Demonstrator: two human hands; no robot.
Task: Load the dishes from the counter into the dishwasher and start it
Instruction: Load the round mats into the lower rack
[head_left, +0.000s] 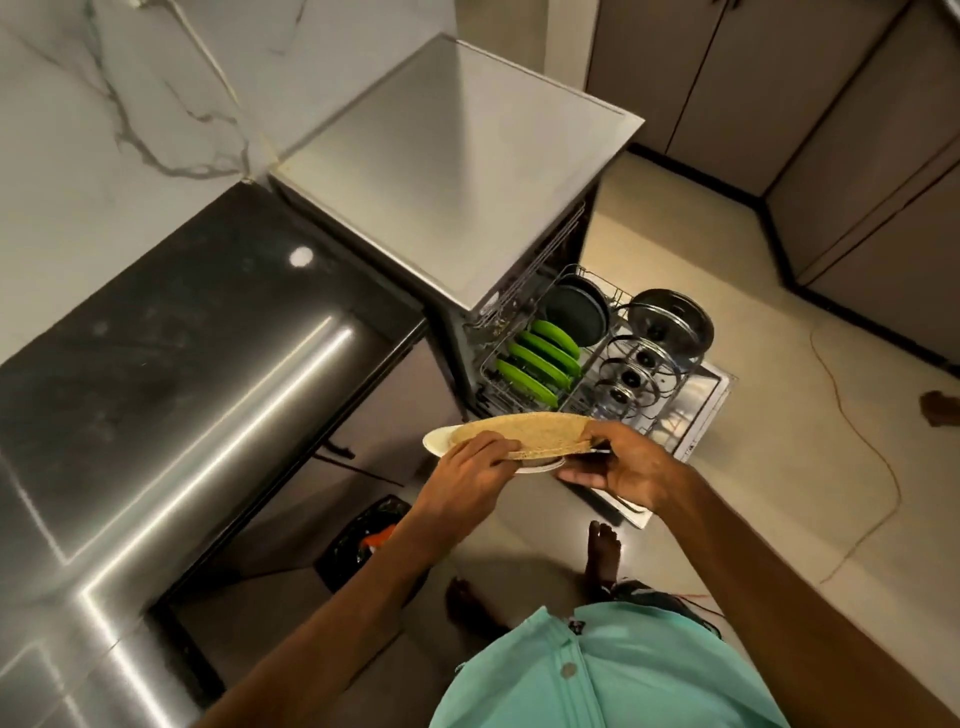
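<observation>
Plates (519, 436) are held level just short of rack (597, 353); opposite rims are gripped by left hand (475, 460) and right hand (626, 465), right hand judged nearer rack.

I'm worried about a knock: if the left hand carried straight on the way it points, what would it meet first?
The left hand grips the tan plate; beyond it, probably the green plates in the lower rack, though they sit lower, so depth is unclear.
</observation>
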